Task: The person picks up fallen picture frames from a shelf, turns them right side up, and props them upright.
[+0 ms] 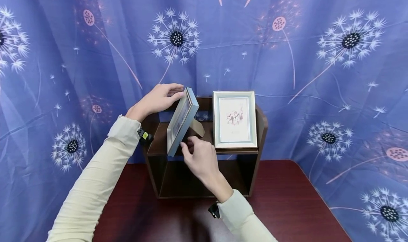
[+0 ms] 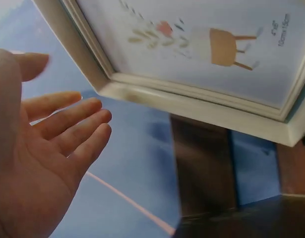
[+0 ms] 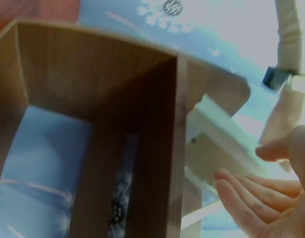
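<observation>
A pale blue-and-white picture frame (image 1: 183, 123) stands turned sideways and leaning at the left of a dark brown two-tier shelf (image 1: 262, 123). Its brown easel leg (image 1: 197, 128) juts out behind. My left hand (image 1: 157, 99) is at the frame's top corner; in the left wrist view its fingers (image 2: 83, 121) are spread beside the frame, not wrapped round it. Close to the lower back edge is my right hand (image 1: 202, 157), its fingers (image 3: 246, 196) loosely bent near the frame's back (image 3: 212, 158). Whether either hand touches the frame, I cannot tell.
A second white picture frame (image 1: 235, 120) with a flower print stands upright on the shelf's right, facing forward. The shelf rests on a dark red table (image 1: 287, 199). Behind hangs a blue curtain (image 1: 223, 40) with dandelion prints.
</observation>
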Available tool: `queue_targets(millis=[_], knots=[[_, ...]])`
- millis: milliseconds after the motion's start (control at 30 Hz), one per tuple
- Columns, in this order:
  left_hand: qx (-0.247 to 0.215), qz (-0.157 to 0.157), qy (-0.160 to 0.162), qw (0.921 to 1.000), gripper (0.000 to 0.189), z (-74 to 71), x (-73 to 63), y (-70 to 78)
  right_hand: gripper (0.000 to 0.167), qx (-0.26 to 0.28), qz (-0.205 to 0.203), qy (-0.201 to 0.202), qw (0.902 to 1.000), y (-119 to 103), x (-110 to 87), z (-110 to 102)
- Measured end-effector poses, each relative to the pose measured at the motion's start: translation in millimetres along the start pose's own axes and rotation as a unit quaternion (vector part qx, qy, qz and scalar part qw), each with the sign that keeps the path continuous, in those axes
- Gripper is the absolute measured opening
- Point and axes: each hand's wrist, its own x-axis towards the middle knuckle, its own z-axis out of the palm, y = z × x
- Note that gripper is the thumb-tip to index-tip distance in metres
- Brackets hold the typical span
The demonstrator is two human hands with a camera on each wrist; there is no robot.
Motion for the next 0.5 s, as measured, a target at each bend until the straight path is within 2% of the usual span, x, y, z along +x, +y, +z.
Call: queue_targets(millis=[233,500], knots=[[-0.05,-0.026,-0.011,0.9983,0.051,5.8,18.8,-17.4,0.036,0.004,0.021,-0.015,0.9997,-14,-6.7,12],[-0.12,-0.05,-0.024,0.9912,0.051,16.5,32.3,-23.4,0.044,-0.017,0.065,0.0,0.9977,-16,-3.4,31]])
